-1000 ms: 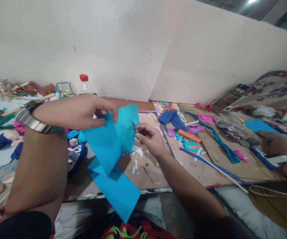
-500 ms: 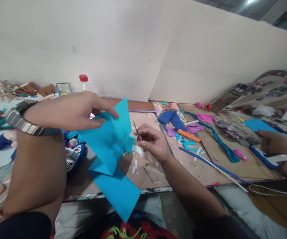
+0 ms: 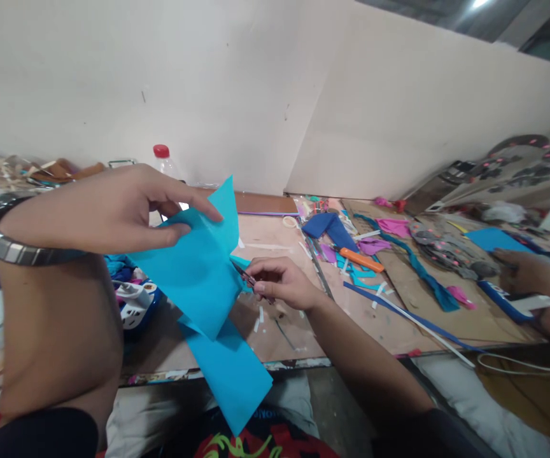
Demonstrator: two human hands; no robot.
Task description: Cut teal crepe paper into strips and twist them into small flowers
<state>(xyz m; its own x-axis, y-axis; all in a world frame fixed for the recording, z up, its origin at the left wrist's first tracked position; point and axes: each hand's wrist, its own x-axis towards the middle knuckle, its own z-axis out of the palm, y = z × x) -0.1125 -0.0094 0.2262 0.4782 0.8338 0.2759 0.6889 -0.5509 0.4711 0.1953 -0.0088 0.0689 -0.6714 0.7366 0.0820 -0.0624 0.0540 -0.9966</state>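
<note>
My left hand (image 3: pixel 160 213) pinches the upper part of a bright blue sheet (image 3: pixel 198 270), which looks like thin paper or felt. The sheet is folded, and its lower flap (image 3: pixel 232 375) hangs over the table's front edge. In my right hand (image 3: pixel 282 283) is a small dark pointed tool, apparently small scissors (image 3: pixel 250 278), with a reddish handle. The tip lies against the sheet's right edge; whether the blades are apart is too small to tell. A blue piece partly shows behind the tip.
A bottle with a red cap (image 3: pixel 161 151) stands by the wall. On the right lie an orange cutter (image 3: pixel 361 260), dark blue fabric (image 3: pixel 330 228) and a white strip. A blue-and-white power strip (image 3: pixel 139 305) is at left. Another person's hand (image 3: pixel 518 267) is far right.
My right hand has moved left and slightly down, bringing the tool to the sheet's edge. My left hand and the top of the sheet have shifted a little left.
</note>
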